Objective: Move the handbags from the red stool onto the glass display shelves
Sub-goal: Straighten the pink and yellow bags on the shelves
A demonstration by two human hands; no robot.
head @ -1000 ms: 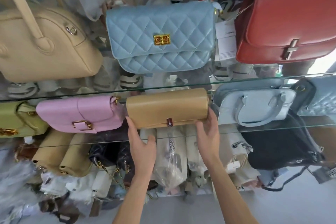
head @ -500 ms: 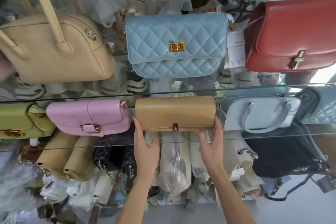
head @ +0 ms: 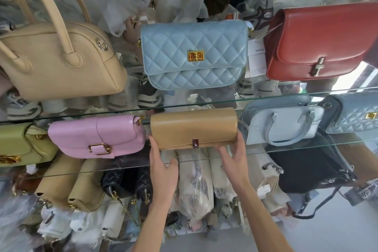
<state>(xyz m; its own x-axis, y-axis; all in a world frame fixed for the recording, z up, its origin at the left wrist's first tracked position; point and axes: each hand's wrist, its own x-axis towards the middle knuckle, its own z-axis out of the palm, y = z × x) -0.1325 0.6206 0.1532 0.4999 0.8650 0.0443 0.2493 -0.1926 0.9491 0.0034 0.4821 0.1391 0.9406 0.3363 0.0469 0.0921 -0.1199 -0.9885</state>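
Observation:
A tan flap handbag (head: 194,127) with a small dark red clasp stands on the middle glass shelf (head: 360,141), between a pink bag (head: 98,137) and a pale blue handled bag (head: 282,125). My left hand (head: 163,170) touches its lower left corner with the fingertips, thumb spread away. My right hand (head: 235,161) cups its right end, thumb under the front edge. The bag is held between both hands. The red stool is out of view.
The upper glass shelf (head: 214,105) carries a cream bag (head: 55,57), a quilted blue bag (head: 194,55) and a red bag (head: 323,41). A green bag (head: 20,145) and another quilted blue bag (head: 356,114) flank the middle row. Wrapped bags and a black bag (head: 311,170) fill the space below.
The view has shifted so the shelves sit lower and further right in frame. Both hands stay at the ends of the tan handbag, which keeps its place on the middle shelf.

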